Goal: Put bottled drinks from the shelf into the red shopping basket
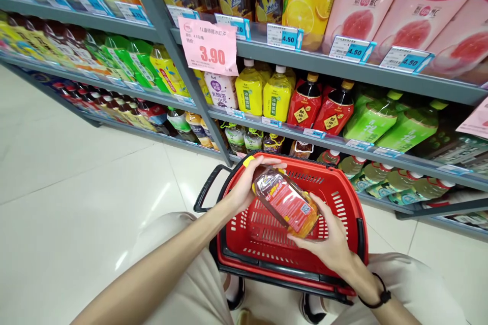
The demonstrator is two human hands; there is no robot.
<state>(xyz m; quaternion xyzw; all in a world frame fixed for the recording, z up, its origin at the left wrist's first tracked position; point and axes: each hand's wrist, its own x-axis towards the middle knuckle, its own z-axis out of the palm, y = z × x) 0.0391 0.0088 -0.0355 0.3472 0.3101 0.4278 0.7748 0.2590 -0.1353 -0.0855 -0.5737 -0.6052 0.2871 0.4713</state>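
Note:
Both my hands hold a clear drink bottle [285, 198] with amber liquid and a red label, tilted on its side above the red shopping basket [356, 198]. My left hand [247, 183] is wrapped about its upper left end, where the cap is hidden. My right hand [330, 236] grips its lower right end, thumb and fingers on opposite sides. A QR code shows on the label facing me. Below the bottle, the slotted floor of the basket is visible.
Drink shelves [263, 51] run across the front, with yellow bottles [276, 91], red bottles [305, 99] and green bottles [407, 124]. A pink price sign [208, 45] hangs from the shelf. The basket's black handle [208, 188] sticks out left. My knees flank the basket on the tiled floor [76, 203].

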